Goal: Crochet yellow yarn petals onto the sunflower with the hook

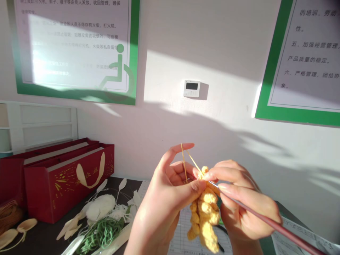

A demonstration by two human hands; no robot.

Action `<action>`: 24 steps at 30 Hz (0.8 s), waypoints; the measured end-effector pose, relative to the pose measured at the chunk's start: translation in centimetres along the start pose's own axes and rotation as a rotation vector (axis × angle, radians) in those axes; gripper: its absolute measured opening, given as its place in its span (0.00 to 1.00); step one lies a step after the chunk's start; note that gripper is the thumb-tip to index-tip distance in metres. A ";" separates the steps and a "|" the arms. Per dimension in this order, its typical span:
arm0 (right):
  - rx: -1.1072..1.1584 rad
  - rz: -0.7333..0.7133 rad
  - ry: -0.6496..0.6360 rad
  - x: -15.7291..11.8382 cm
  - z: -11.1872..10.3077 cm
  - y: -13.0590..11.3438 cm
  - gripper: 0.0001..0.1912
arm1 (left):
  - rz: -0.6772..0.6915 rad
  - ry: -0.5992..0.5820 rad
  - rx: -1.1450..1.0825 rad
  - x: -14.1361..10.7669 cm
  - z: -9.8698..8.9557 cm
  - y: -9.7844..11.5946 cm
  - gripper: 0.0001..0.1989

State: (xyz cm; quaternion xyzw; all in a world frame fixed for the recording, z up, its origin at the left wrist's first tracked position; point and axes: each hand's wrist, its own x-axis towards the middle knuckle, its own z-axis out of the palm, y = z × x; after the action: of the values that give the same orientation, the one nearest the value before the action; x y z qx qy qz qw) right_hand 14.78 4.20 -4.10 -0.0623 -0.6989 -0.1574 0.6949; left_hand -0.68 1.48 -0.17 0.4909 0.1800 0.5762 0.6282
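Observation:
My left hand [170, 191] pinches a spiralling piece of yellow crochet [204, 212] between thumb and fingers, and the piece hangs below it. A strand of yellow yarn [191, 159] runs up over my raised left index finger. My right hand [239, 198] is shut on a crochet hook with a long maroon handle [268, 221]. The tip of the hook reaches into the top of the crochet, partly hidden by my fingers.
Below and left of my hands, a dark table [47, 239] holds red gift boxes [61, 180], a white fluffy ball [100, 207], a coil of green cord [101, 233] and cream petal shapes [26, 225]. Printed papers [183, 233] lie beneath my hands. A wall behind carries framed notices.

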 end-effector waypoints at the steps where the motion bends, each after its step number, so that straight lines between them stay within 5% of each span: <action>1: 0.018 0.025 0.016 -0.1 0.1 0.1 0.11 | -0.002 0.002 -0.009 0.0 0.0 0.0 0.39; 10: 0.198 0.130 0.105 -1.0 1.4 1.8 0.11 | -0.034 -0.011 -0.046 0.5 0.0 -0.4 0.43; 16: -0.167 -0.092 0.302 -1.6 2.1 1.2 0.19 | 0.046 0.023 -0.027 0.8 1.0 -1.3 0.44; 20: -0.343 -0.103 0.238 -1.6 2.5 0.3 0.22 | 0.143 -0.010 -0.005 0.7 1.1 -1.4 0.48; 24: -0.429 -0.133 0.110 -0.3 1.9 -0.3 0.14 | 0.253 0.088 0.108 0.7 0.8 -1.1 0.49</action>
State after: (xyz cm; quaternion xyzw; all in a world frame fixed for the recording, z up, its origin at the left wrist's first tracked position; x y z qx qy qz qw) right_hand 12.87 4.48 -4.39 -0.1539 -0.6132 -0.3511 0.6907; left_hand 0.73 1.95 -0.51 0.5170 0.1746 0.6613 0.5147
